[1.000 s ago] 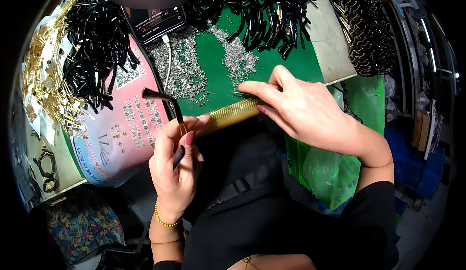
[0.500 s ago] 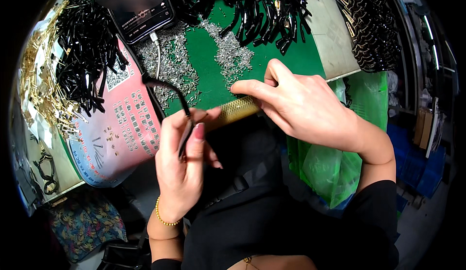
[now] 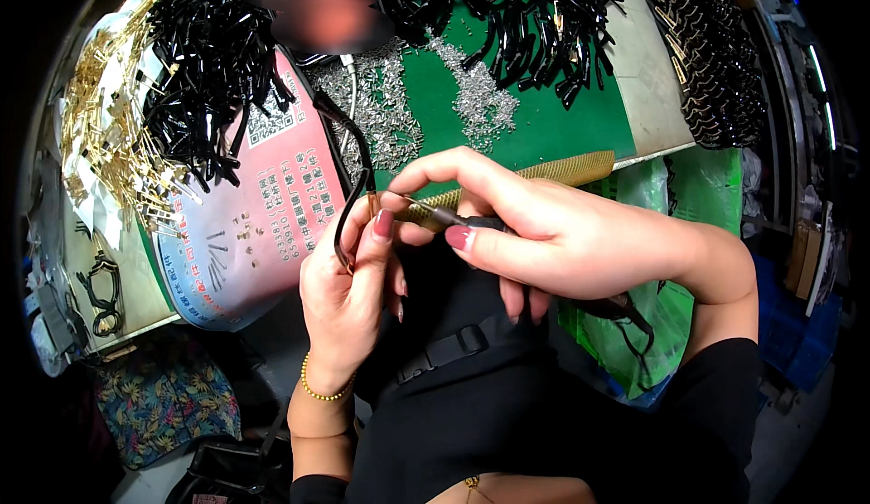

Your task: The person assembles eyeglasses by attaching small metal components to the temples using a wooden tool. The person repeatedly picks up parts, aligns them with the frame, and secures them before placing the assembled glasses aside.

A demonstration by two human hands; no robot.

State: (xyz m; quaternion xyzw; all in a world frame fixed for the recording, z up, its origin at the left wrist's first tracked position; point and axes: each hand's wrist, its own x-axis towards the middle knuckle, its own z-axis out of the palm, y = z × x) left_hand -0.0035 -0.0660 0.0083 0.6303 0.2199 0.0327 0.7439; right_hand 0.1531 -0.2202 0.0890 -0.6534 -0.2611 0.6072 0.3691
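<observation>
My left hand (image 3: 349,277) pinches a thin black eyeglass part (image 3: 361,155) between thumb and fingers; curved black lengths stick out above and below the grip. My right hand (image 3: 535,232) is closed around a dark screwdriver (image 3: 446,217). Its slim metal shaft points at the pinched joint, with the tip beside my left fingertips. The rear of the tool shows below my right wrist, where a dark cord (image 3: 645,341) hangs. Whether the tip touches a screw is too small to tell. Beyond my hands lie small silver screws (image 3: 485,110) on a green mat (image 3: 435,132).
More silver pieces (image 3: 385,114) lie near a white cable (image 3: 352,96). Black temple arms (image 3: 195,60) and gold-coloured parts (image 3: 109,114) are heaped left, more black pieces (image 3: 544,33) at the back. A gold mesh strip (image 3: 580,167) lines the table edge; a green plastic bag (image 3: 716,196) hangs right.
My right hand has left the mesh strip by the screws and now holds the screwdriver against my left hand's work. The whole view has shifted slightly.
</observation>
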